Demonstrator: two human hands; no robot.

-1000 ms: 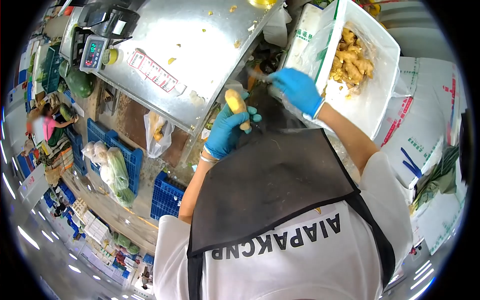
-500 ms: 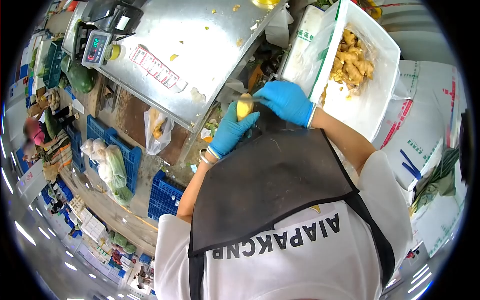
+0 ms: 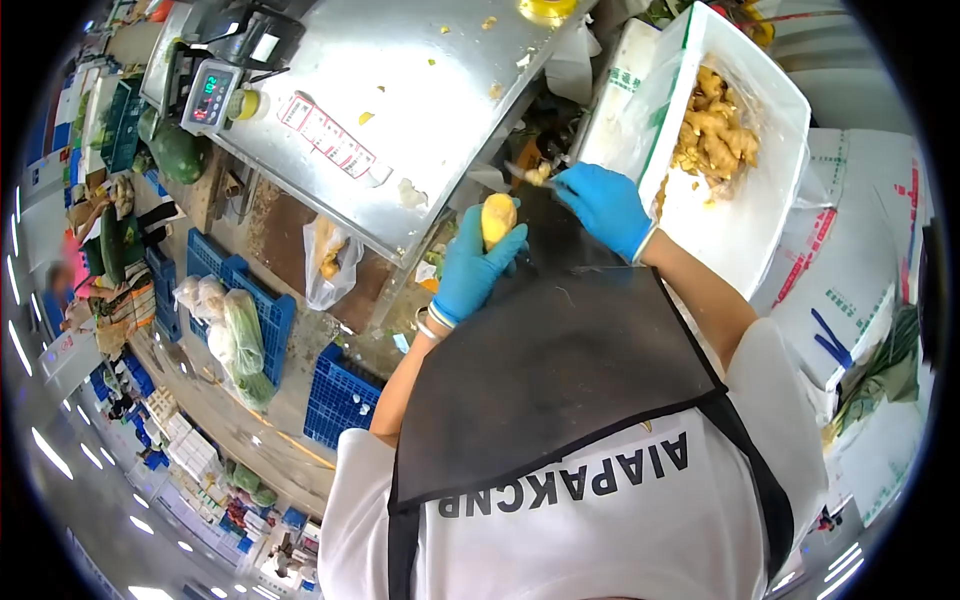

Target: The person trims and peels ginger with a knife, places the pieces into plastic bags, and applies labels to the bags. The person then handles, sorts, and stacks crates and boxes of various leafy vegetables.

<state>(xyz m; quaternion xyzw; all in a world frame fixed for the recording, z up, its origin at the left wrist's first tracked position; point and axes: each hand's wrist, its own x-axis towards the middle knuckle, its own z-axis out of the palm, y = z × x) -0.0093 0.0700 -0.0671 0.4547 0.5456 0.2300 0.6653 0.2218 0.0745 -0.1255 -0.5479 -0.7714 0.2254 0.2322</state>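
Note:
My left hand (image 3: 475,265), in a blue glove, is closed round a smooth, yellow, oval piece of ginger (image 3: 498,219), held upright over the dark apron (image 3: 560,360). To its right, my right hand (image 3: 607,208), also gloved in blue, grips a small knife (image 3: 516,171). The fingers hide its handle, and the thin blade points left, apart from the ginger. A pale scrap (image 3: 538,175) clings near the blade. Beyond my right hand stands a white foam box (image 3: 735,235) with knobbly ginger (image 3: 718,140) in it.
A metal table (image 3: 400,80) lies ahead, bearing a digital scale (image 3: 210,95), a printed label strip (image 3: 330,138) and scraps. Below its edge hangs a plastic bag (image 3: 332,265). Blue crates (image 3: 340,395) stand on the left. White sacks (image 3: 850,230) are on the right.
My right hand has drawn the knife away from the ginger, up and to the right, with a scrap now at the blade. The left hand still holds the ginger; the whole view has shifted slightly.

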